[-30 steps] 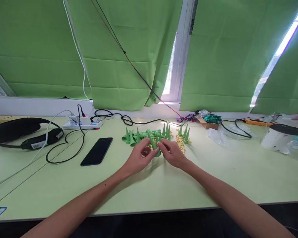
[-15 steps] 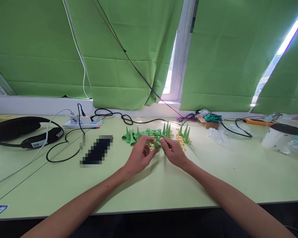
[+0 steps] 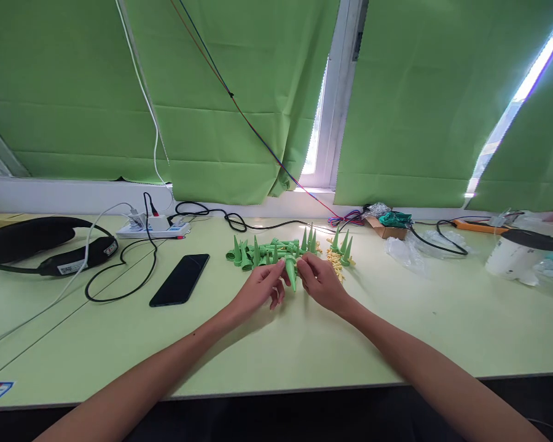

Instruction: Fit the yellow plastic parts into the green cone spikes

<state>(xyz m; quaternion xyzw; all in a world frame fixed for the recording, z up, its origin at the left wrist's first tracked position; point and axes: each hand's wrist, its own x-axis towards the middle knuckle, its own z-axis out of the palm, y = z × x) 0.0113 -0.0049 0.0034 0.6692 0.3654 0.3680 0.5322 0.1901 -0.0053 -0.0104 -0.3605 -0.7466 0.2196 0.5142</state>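
Between my two hands is a green plastic cone (image 3: pixel 292 273), its tip pointing down toward me. The thumb and forefinger of my left hand (image 3: pixel 262 285) touch its left side, with the other fingers loosely curled. My right hand (image 3: pixel 321 279) is closed at the cone's upper right, fingertips pinched near its wide end; whether a small part sits in that pinch is hidden. Behind the hands lies a pile of green cones and tubes (image 3: pixel 246 253), some upright. To the right are small yellow pieces (image 3: pixel 335 264) with several green cones (image 3: pixel 346 248) standing among them.
A black phone (image 3: pixel 179 280) and a headset (image 3: pixel 50 248) lie to the left, near a power strip (image 3: pixel 166 230) and cables. At right are clear plastic bags (image 3: pixel 405 253), a small cardboard box (image 3: pixel 387 229) and a white cup (image 3: pixel 520 258) with a dark lid.
The green cone has turned so its tip now points down toward me. My left hand has shifted lower, its fingers moving from above the piece to its left side.
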